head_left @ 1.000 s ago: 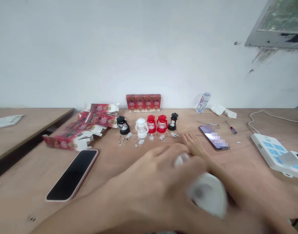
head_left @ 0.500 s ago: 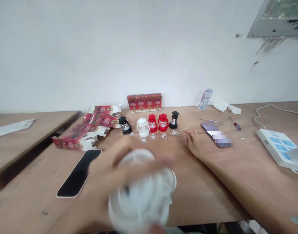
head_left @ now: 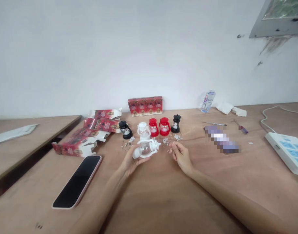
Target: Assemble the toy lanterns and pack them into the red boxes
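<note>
White lantern moved farther from camera; left hand grasps it, tipped sideways, just in front of standing lanterns. Right hand curled near small parts; can't tell if gripping.

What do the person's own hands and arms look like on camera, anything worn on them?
Both the left hand and right hand are ungloved. No sleeve, watch, bracelet or cable shows on either forearm. Rings are too small to judge.
</note>
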A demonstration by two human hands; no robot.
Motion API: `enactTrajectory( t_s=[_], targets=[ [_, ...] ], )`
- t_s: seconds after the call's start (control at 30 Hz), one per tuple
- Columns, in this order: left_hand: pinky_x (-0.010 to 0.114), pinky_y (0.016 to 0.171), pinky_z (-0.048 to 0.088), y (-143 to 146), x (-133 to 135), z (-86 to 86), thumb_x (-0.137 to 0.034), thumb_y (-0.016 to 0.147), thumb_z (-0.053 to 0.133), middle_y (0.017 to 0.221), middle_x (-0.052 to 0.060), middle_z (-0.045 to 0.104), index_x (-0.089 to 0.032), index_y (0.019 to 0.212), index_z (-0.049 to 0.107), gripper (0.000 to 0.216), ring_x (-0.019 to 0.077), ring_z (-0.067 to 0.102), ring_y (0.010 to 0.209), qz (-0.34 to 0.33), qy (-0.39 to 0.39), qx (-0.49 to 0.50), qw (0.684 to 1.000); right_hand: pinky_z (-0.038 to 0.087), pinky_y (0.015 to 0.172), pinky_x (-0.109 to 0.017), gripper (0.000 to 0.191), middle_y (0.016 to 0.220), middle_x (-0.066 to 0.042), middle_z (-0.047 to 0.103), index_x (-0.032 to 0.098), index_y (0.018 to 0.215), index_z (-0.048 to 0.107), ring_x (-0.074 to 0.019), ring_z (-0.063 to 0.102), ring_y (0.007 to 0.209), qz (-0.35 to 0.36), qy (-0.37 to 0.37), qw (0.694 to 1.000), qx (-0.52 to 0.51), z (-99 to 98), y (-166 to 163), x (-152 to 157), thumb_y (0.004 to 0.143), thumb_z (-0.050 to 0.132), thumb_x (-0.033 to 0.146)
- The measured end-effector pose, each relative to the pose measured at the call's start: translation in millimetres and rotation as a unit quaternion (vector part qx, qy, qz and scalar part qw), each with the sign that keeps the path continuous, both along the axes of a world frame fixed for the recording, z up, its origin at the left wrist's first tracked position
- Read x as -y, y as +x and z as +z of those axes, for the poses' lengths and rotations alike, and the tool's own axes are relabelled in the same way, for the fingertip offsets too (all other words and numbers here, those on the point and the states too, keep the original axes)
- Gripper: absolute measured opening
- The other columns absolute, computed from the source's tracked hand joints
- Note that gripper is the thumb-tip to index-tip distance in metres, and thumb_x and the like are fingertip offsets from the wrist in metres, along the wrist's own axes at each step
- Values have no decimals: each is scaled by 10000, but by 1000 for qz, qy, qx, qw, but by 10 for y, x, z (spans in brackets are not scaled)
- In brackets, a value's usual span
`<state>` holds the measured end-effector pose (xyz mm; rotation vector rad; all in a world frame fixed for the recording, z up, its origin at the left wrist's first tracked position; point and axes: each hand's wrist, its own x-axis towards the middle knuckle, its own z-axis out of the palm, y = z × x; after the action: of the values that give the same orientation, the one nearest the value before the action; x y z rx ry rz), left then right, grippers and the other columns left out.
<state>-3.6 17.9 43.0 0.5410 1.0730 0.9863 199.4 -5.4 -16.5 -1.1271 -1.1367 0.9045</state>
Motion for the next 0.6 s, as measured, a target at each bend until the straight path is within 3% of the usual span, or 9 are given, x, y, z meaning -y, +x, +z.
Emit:
enactTrajectory(
  t_s=[0.2, 0.47, 0.6],
  targets=[
    [333, 651, 594, 22, 55, -184, -242, 842, 507, 768, 78, 697, -123, 1010, 579, 218, 207, 694, 714, 19, 3, 13, 1000, 322, 421, -204, 348, 603, 13, 559, 177, 797, 614, -78, 401, 429, 2, 2, 996, 91, -7, 34, 56, 864, 451, 477],
    [270, 497, 572, 46, 70, -198, -221, 828, 518, 812, 69, 686, -126, 933, 598, 163, 176, 668, 652, 58, 6, -25, 998, 352, 459, -206, 287, 632, 3, 595, 191, 785, 624, -101, 471, 473, -8, 43, 983, 179, 43, 49, 134, 886, 432, 380],
    [272, 495, 573, 52, 80, -203, -216, 812, 536, 807, 61, 671, -132, 892, 598, 132, 170, 657, 661, 59, 1, -35, 998, 356, 445, -204, 272, 630, 2, 606, 194, 797, 629, -98, 468, 452, -5, 65, 978, 199, 64, 45, 154, 890, 427, 349]
  ],
)
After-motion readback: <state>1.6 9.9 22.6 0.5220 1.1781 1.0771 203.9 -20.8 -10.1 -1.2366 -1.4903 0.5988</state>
